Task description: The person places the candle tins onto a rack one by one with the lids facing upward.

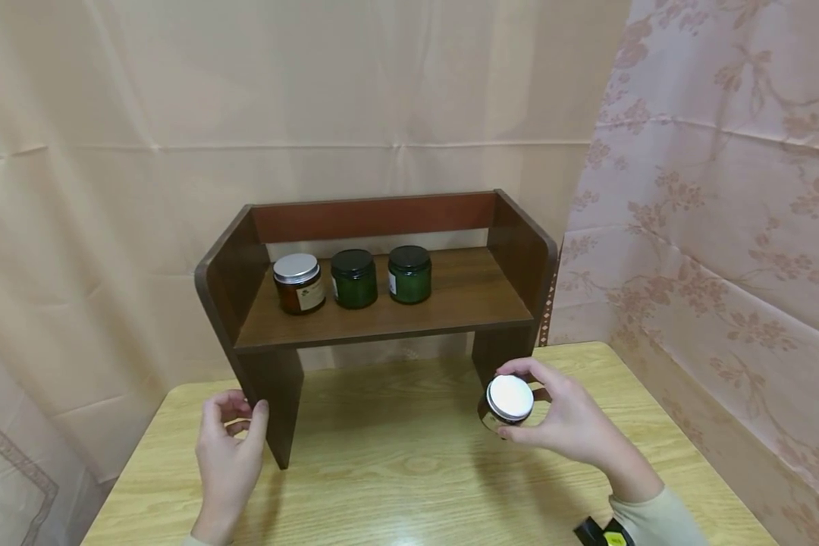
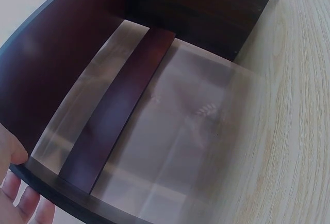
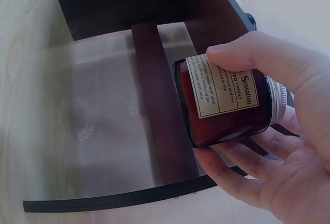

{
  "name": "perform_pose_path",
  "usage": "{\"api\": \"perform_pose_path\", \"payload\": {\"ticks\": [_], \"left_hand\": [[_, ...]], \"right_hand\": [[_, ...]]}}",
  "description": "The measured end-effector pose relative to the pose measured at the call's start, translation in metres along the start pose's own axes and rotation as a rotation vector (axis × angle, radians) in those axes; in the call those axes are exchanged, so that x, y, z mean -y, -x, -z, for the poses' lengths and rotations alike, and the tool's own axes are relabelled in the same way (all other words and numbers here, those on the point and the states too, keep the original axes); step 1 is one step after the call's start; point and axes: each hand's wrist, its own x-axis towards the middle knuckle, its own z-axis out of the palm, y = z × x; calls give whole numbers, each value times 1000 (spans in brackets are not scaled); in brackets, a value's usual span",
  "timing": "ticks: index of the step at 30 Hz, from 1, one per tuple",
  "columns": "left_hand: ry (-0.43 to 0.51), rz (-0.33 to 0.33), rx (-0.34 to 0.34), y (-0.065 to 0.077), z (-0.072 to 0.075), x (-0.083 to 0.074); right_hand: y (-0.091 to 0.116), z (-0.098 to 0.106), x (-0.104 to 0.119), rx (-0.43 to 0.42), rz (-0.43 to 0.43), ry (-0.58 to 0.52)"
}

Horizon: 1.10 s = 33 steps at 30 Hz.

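My right hand (image 1: 566, 417) grips an amber candle jar (image 3: 227, 98) with a silver lid and a cream label, in front of the shelf's right leg. In the right wrist view the thumb presses on the label and the fingers curl under the jar. My left hand (image 1: 232, 447) holds the left side panel of a dark brown wooden shelf (image 1: 389, 322), thumb on one face and fingers on the other. On the shelf board stand another amber candle jar (image 1: 300, 292) with a silver lid and two green jars, one in the middle (image 1: 355, 284) and one to the right (image 1: 410, 280).
The shelf stands on a light wood-grain table (image 1: 396, 447). Behind it hangs a beige curtain (image 1: 396, 91), and a floral curtain (image 1: 744, 205) hangs along the right. A black object with a yellow label (image 1: 614, 537) lies by the right sleeve.
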Motion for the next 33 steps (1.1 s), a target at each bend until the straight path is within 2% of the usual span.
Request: {"api": "perform_pose_path", "payload": {"ticks": [9,22,25,30,33], "left_hand": [[12,-28,12,-1,2,0],[12,-16,6,0,2,-2],[12,-13,4,0,2,-10],[52,-33,4,2,5,-34],[59,-36,2,2,6,-40]], "right_hand": [[-5,6,6,13,19,-5],[-12,13,19,29,30,27],[-14,16,24,35,36,39],[-19,24,35,37,63,56],[-23,28,41,24,87,55]]}}
